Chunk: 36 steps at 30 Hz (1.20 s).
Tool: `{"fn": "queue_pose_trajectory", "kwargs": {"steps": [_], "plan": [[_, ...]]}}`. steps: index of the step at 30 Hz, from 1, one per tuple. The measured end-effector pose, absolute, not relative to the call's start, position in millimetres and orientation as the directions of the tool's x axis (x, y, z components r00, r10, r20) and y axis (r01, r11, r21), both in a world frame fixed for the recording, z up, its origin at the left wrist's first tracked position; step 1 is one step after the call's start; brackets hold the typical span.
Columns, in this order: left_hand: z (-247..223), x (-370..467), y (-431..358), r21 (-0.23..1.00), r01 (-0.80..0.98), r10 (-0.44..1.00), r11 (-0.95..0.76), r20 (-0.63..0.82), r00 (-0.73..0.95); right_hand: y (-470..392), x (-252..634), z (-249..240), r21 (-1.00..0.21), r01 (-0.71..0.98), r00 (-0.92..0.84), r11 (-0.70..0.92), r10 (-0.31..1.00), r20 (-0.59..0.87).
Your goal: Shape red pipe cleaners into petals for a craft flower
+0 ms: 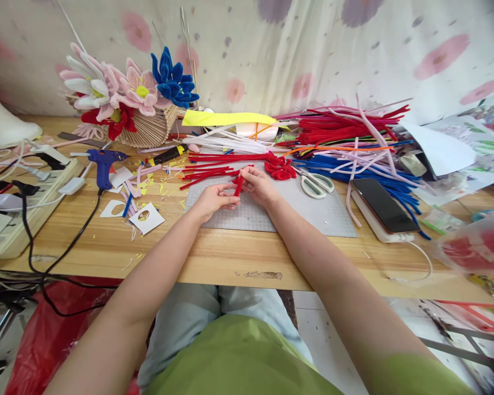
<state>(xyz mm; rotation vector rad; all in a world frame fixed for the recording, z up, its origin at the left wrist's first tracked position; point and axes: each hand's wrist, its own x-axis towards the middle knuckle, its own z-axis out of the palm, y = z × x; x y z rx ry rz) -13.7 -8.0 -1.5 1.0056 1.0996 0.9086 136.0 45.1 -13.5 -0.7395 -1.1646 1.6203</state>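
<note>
Both hands meet above the grey cutting mat (251, 219). A short folded red fuzzy stem (238, 185) is pinched between them. My left hand (219, 198) has its fingers closed round the lower end of the stem. The fingertips of my right hand (256, 184) are pressed on its upper part. Just behind the hands lie loose red stems (208, 171). A pile of red looped pieces (280, 168) rests beyond my right hand, with pale-handled scissors (315, 185) beside it.
At the left are a blue glue gun (104, 166), white card pieces (147, 218) and a power strip (37, 219). Fuzzy flowers (138, 90) stand at the back left. Red and blue stem bundles (346, 129) and a phone (383, 204) are on the right.
</note>
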Motion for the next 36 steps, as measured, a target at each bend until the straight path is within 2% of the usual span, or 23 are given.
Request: {"fn": "queue_pose_trajectory", "kwargs": {"steps": [3, 6, 8, 10, 12, 14, 17, 20, 23, 27, 29, 31, 33, 36], "plan": [[-1, -18, -6, 0.957, -0.072, 0.952, 0.282, -0.27, 0.143, 49, 138, -16, -0.955, -0.292, -0.369, -0.058, 0.928, 0.056], [-2, -22, -3, 0.967, -0.033, 0.965, 0.252, -0.249, 0.076, 52, 142, -18, -0.978, -0.211, -0.315, -0.01, 0.947, 0.058], [-4, -26, 1, 0.979, 0.042, 0.979, 0.201, -0.202, 0.017, 55, 145, -17, -0.981, -0.188, -0.237, 0.039, 0.968, 0.084], [-5, -35, 5, 0.974, 0.193, 0.991, 0.115, -0.1, -0.086, 58, 148, -17, -0.981, -0.167, -0.139, 0.097, 0.983, 0.12], [-7, -47, 9, 0.904, 0.426, 0.974, 0.026, 0.073, -0.213, 62, 153, -18, -0.982, -0.116, -0.028, 0.146, 0.988, 0.15], [-9, -60, 12, 0.764, 0.645, 0.932, 0.018, 0.22, -0.287, 67, 159, -20, -0.986, -0.034, 0.074, 0.162, 0.985, 0.159], [-14, -77, 17, 0.59, 0.806, 0.895, 0.042, 0.337, -0.293, 74, 167, -27, -0.987, 0.107, 0.187, 0.122, 0.972, 0.141], [-19, -84, 21, 0.519, 0.852, 0.899, 0.068, 0.338, -0.277, 78, 172, -34, -0.967, 0.244, 0.254, 0.067, 0.958, 0.131], [-20, -85, 22, 0.514, 0.856, 0.903, 0.054, 0.341, -0.262, 79, 172, -39, -0.941, 0.334, 0.256, 0.059, 0.955, 0.151], [-15, -81, 21, 0.538, 0.842, 0.845, -0.027, 0.463, -0.268, 76, 171, -39, -0.911, 0.395, 0.286, 0.12, 0.926, 0.246], [-11, -78, 19, 0.55, 0.832, 0.826, -0.07, 0.499, -0.261, 70, 169, -34, -0.866, 0.468, 0.317, 0.176, 0.881, 0.351], [-8, -73, 18, 0.549, 0.829, 0.837, -0.11, 0.501, -0.221, 61, 165, -27, -0.766, 0.594, 0.28, 0.245, 0.83, 0.483], [-7, -65, 16, 0.524, 0.838, 0.859, -0.151, 0.49, -0.152, 51, 158, -19, -0.607, 0.715, 0.12, 0.347, 0.795, 0.595], [-6, -53, 12, 0.46, 0.86, 0.872, -0.222, 0.489, -0.036, 41, 145, -12, -0.37, 0.795, -0.187, 0.481, 0.775, 0.604]]}}
